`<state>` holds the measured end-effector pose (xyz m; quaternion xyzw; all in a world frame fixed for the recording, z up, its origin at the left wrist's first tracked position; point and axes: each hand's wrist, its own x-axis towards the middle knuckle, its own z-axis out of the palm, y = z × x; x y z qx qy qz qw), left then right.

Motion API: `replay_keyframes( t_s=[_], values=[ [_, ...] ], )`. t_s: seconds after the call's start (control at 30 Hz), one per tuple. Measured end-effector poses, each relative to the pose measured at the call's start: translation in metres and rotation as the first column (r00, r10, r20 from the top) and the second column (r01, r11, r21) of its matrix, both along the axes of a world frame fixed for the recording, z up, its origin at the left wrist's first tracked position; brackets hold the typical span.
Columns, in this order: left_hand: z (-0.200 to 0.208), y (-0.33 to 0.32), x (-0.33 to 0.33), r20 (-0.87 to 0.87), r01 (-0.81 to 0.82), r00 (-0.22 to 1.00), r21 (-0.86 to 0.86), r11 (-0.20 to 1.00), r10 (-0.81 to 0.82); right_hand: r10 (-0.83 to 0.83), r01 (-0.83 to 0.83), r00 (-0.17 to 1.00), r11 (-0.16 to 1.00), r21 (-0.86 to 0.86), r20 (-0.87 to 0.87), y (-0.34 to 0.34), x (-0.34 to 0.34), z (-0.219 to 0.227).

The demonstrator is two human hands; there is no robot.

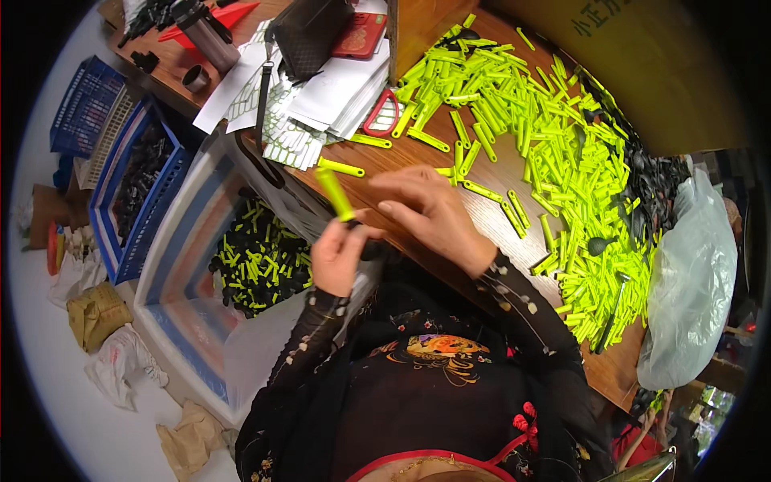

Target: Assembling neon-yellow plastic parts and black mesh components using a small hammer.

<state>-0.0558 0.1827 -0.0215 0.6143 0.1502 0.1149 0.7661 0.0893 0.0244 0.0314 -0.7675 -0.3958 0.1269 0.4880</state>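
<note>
My left hand (341,255) is closed, pinching the lower end of a neon yellow-green plastic handle (334,194). The handle stands up from the fingertips, slightly blurred, and a bit of black shows at its base. My right hand (434,215) hovers just to the right of it, over the table's near edge, fingers stretched out and apart, with nothing visible in it. Several loose handles, flat strips with a hole near one end, lie beyond it, such as one handle (483,190). Left of my left hand, a striped, plastic-lined container (181,301) holds many yellow-green and black pieces (261,261).
A large heap of handles (514,92) covers the table's right side, bordered by black rounded parts (642,189). On it lies a slim dark tool (614,317). Red-handled scissors (382,114), papers (329,100) and a flask (205,36) sit farther back. Blue baskets (161,193) stand left.
</note>
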Motion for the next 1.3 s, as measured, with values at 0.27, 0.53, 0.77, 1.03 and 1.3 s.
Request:
replay_keyframes(
  t_s=[0.27, 0.53, 0.77, 1.03, 1.3],
  values=[
    [-0.180, 0.173, -0.126, -0.187, -0.568, 0.815, -0.075, 0.819, 0.548, 0.004, 0.043, 0.827, 0.997, -0.070, 0.562, 0.061, 0.040, -0.031],
    [-0.040, 0.106, -0.040, -0.016, -0.405, 0.907, -0.315, 0.858, 0.422, 0.050, 0.029, 0.797, 0.992, -0.121, 0.601, -0.004, 0.047, -0.032],
    [0.012, 0.083, -0.031, 0.064, -0.230, 0.961, -0.356, 0.906, 0.270, 0.028, 0.261, 0.739, 0.909, -0.324, 0.673, -0.087, 0.035, -0.010],
    [0.031, 0.066, -0.013, 0.055, -0.088, 0.988, -0.555, 0.827, 0.141, -0.195, 0.503, 0.659, 0.833, -0.232, 0.727, -0.156, 0.060, -0.023],
    [0.025, 0.026, 0.000, 0.072, -0.061, 0.990, -0.547, 0.835, 0.119, 0.203, -0.113, 0.739, 0.977, -0.180, 0.642, 0.027, 0.034, -0.006]
  ],
)
